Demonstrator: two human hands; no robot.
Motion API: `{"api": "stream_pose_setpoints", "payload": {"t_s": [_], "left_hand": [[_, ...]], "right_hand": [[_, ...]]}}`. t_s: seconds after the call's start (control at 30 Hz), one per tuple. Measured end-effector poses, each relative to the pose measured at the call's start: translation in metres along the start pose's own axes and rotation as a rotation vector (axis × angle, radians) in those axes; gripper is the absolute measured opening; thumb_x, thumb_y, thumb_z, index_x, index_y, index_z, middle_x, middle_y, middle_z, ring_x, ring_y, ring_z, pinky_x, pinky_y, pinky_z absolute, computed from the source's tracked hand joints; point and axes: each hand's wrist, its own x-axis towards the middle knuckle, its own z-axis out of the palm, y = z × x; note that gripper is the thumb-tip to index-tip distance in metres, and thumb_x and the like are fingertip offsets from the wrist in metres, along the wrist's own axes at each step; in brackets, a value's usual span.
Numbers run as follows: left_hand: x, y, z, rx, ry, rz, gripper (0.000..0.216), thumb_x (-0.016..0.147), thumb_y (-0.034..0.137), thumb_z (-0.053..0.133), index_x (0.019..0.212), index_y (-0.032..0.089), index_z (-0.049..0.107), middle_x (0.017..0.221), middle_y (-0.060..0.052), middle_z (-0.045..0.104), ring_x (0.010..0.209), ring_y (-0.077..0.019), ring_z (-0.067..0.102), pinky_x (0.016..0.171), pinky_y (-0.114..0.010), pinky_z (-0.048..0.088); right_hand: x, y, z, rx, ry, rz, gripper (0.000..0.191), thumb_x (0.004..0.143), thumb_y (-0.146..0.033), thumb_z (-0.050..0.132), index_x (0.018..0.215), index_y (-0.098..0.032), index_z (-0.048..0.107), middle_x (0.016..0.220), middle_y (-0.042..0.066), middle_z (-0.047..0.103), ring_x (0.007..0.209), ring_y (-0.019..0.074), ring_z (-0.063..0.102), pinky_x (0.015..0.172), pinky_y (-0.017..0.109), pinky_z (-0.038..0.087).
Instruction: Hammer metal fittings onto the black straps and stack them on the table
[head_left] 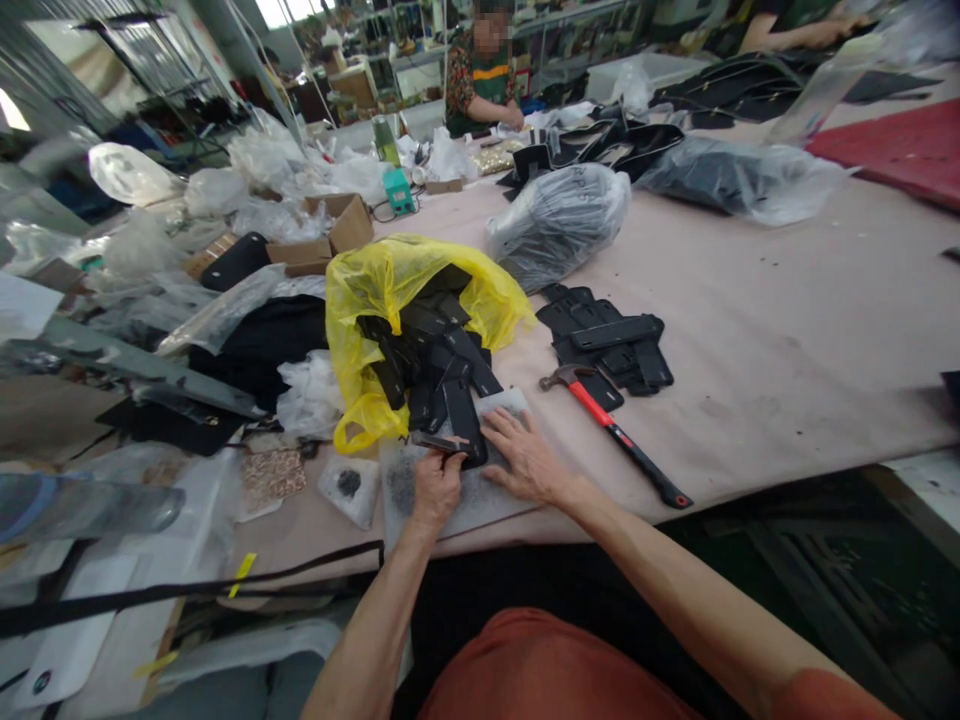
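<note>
My left hand (439, 487) pinches a thin dark strip-like piece (439, 441) between thumb and fingers; its exact kind is hard to make out. My right hand (525, 458) lies with fingers spread on a whitish, scuffed board (491, 500). Between the hands, a flat black rounded piece (469, 425) rests partly on the board. Just beyond, a yellow plastic bag (356, 300) gapes open, with several similar black pieces (435, 345) spilling from it. A claw hammer (611, 430) with a red and black handle lies right of my right hand.
More black pieces (611, 340) are piled beyond the hammer. A filled clear plastic bag (566, 220) stands behind them. Left of the board sit a tray of small dark bits (349, 485) and copper-coloured bits (274, 472). Across the table is another person (484, 85).
</note>
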Motion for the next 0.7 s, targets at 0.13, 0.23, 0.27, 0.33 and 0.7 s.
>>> {"api": "stream_pose_setpoints", "payload": {"t_s": [0.13, 0.23, 0.27, 0.33, 0.7], "left_hand": [[0.0027, -0.0019, 0.0032, -0.026, -0.01, 0.002, 0.019, 0.087, 0.022, 0.056, 0.096, 0.019, 0.071, 0.097, -0.006, 0.075, 0.093, -0.0217, 0.07, 0.087, -0.037, 0.057], [0.0043, -0.0042, 0.0042, -0.02, -0.026, 0.01, 0.019, 0.087, 0.023, 0.057, 0.098, 0.019, 0.071, 0.098, -0.006, 0.075, 0.094, -0.0222, 0.07, 0.086, -0.038, 0.057], [0.0045, -0.0049, 0.0042, -0.017, -0.03, 0.01, 0.019, 0.087, 0.023, 0.057, 0.098, 0.019, 0.071, 0.098, -0.006, 0.075, 0.094, -0.0223, 0.07, 0.086, -0.038, 0.057], [0.0044, -0.0057, 0.004, -0.013, -0.033, 0.005, 0.019, 0.087, 0.024, 0.057, 0.098, 0.018, 0.071, 0.098, -0.006, 0.075, 0.095, -0.0224, 0.07, 0.088, -0.038, 0.057], [0.0056, -0.0017, 0.0056, 0.043, -0.045, -0.004, 0.019, 0.088, 0.026, 0.057, 0.098, 0.018, 0.071, 0.099, -0.007, 0.075, 0.096, -0.0227, 0.069, 0.089, -0.039, 0.056]], "right_hand": [[-0.0059, -0.0042, 0.0036, 0.007, 0.028, 0.062, 0.055, 0.089, -0.04, 0.057, 0.139, -0.019, 0.05, 0.151, 0.011, 0.042, 0.143, 0.0335, 0.027, 0.114, 0.061, 0.014], [-0.0024, -0.007, 0.0064, 0.013, 0.066, 0.091, 0.052, 0.087, -0.037, 0.058, 0.136, -0.02, 0.053, 0.149, 0.011, 0.045, 0.141, 0.0333, 0.03, 0.115, 0.06, 0.016], [-0.0017, -0.0074, 0.0071, 0.016, 0.073, 0.09, 0.052, 0.087, -0.037, 0.059, 0.135, -0.02, 0.053, 0.149, 0.011, 0.046, 0.141, 0.0333, 0.03, 0.114, 0.059, 0.016], [-0.0013, -0.0076, 0.0078, 0.02, 0.086, 0.088, 0.052, 0.086, -0.037, 0.06, 0.135, -0.019, 0.054, 0.148, 0.011, 0.047, 0.141, 0.0334, 0.03, 0.114, 0.059, 0.017], [-0.0029, -0.0086, 0.0044, 0.025, 0.117, 0.084, 0.05, 0.086, -0.036, 0.06, 0.133, -0.019, 0.055, 0.147, 0.012, 0.047, 0.14, 0.0343, 0.031, 0.113, 0.06, 0.017]]}}
